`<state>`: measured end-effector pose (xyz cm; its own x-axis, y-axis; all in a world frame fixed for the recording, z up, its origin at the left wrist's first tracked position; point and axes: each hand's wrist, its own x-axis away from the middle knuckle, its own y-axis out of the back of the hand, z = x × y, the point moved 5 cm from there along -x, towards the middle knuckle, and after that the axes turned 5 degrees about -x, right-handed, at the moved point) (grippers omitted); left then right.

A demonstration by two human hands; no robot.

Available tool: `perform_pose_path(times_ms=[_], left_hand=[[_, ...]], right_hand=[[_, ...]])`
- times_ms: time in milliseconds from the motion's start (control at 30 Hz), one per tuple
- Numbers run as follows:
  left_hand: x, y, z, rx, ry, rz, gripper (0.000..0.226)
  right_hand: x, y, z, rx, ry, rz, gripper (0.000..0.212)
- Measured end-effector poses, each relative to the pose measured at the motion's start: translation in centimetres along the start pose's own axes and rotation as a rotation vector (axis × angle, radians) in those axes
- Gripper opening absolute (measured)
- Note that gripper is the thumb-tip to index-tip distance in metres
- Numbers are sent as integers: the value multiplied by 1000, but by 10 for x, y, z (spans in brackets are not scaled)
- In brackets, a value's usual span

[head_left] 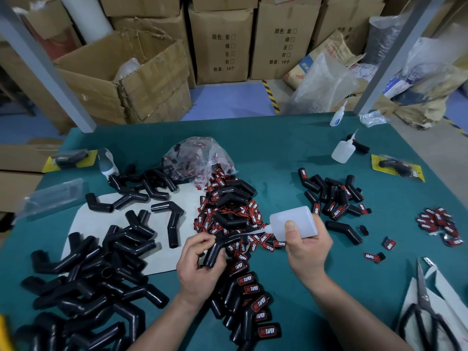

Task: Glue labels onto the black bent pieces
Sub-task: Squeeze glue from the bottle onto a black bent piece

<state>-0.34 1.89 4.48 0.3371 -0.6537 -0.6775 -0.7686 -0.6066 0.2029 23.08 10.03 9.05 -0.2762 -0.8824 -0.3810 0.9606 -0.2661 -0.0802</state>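
Left hand (200, 264): gripping one black bent piece (217, 250) just above the green worktop (304, 153), fingers closing around its lower leg.
Right hand (307, 245): wrapping around a white glue bottle (293, 221), tilting it so the nozzle is pointing left at the held piece's bend.
Labels (228, 211): lying in a red-and-black heap just beyond both hands.
Unlabelled pieces (88, 279): piling at left.
Labelled pieces (331, 196): sitting at right.
Scissors (425, 310): resting at the near right edge.

Bare worktop (291, 153) lies open between the label heap (228, 211) and the right-hand pieces (331, 196). Black pieces (83, 282) crowd the left; scissors (425, 307) block the right corner.
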Motion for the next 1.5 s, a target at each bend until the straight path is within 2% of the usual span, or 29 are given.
perform_pose_path(times_ms=[667,800,1100,1500], left_hand=[[0,3,3,-26,-26,-26,25],[2,2,6,-37,-24,-35,24],[3,3,6,-28,-49,-40,30],[1,2,2,-14,-32,-31,27]], right_hand=[[0,0,1,11,-34,-5,19],[-2,0,5,19,-13,9,5],[-2,-1,8,22,-14,19,7],[-5,1,7,29,-5,18,6]])
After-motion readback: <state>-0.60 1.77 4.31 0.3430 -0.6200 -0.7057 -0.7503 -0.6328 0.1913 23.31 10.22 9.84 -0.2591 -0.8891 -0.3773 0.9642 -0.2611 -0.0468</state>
